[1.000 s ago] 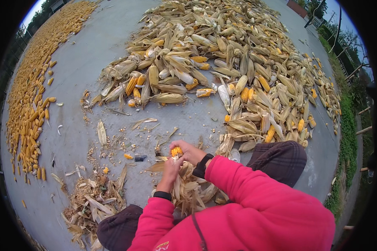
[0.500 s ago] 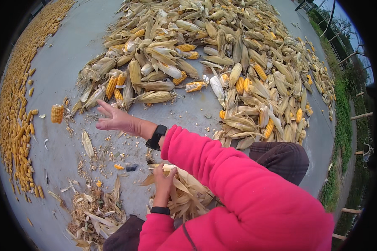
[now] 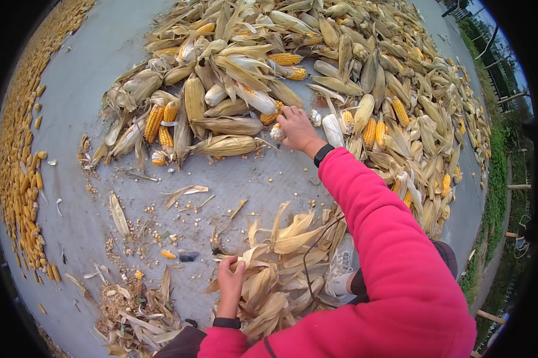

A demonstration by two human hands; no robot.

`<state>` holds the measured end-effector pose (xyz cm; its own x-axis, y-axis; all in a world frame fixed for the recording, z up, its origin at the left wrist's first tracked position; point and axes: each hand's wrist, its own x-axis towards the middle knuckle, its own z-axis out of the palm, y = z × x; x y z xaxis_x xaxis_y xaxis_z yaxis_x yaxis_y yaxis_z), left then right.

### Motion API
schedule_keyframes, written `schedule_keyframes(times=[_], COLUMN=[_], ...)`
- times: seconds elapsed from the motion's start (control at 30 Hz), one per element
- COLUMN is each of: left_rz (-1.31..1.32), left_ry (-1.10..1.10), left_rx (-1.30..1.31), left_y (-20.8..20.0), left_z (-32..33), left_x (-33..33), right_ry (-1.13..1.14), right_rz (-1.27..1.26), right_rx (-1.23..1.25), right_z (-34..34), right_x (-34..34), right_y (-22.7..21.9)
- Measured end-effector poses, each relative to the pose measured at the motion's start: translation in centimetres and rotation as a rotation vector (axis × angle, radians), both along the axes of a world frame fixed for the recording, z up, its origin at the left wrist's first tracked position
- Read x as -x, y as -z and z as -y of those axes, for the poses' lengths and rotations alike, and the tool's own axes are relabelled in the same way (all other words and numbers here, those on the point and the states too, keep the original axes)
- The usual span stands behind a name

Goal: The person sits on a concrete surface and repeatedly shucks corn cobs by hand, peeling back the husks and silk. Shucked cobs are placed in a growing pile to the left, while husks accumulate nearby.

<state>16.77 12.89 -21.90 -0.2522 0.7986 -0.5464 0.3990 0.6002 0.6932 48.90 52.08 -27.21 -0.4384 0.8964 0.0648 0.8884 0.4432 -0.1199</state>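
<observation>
The yellow corn cob with a ragged whitish end [image 3: 277,132] lies on the grey concrete ground [image 3: 215,179], at the near edge of the heap of tan-husked corn [image 3: 340,53]; the right hand [image 3: 297,128] is over it, fingers curled across its middle, though the palm hides whether they are clamped; the left hand [image 3: 230,277] sits low beside the pile of dry, papery tan husks [image 3: 269,292], and whether its fingertips pinch a strip cannot be told.

The cob should handle as light and stiff, its kernel rows giving fair grip, with perhaps a few kernels working loose at the ragged end; the thick middle looks the best place to take hold; the husks would be feather-light, limp and easily torn.

Half a second ago the right hand was flung out leftward, fingers spread, with a bare yellow cob in mid-air beyond it; that airborne cob is gone from there now; the left hand has stayed by the husks.
</observation>
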Motion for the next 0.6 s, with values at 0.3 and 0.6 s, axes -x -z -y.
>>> schedule_keyframes(times=[0.3, 0.6], left_rz=[0.066, 0.184], left_ry=[0.019, -0.049], left_rx=[0.047, -0.005], left_y=[-0.4, 0.1], left_z=[-1.9, 0.0], left_x=[-0.9, -1.1], right_ry=[-0.155, 0.158], right_rz=[0.137, -0.334], right_rx=[0.177, -0.113], right_z=[-3.6, 3.5], right_x=[1.2, 3.4], right_y=[-2.5, 4.5])
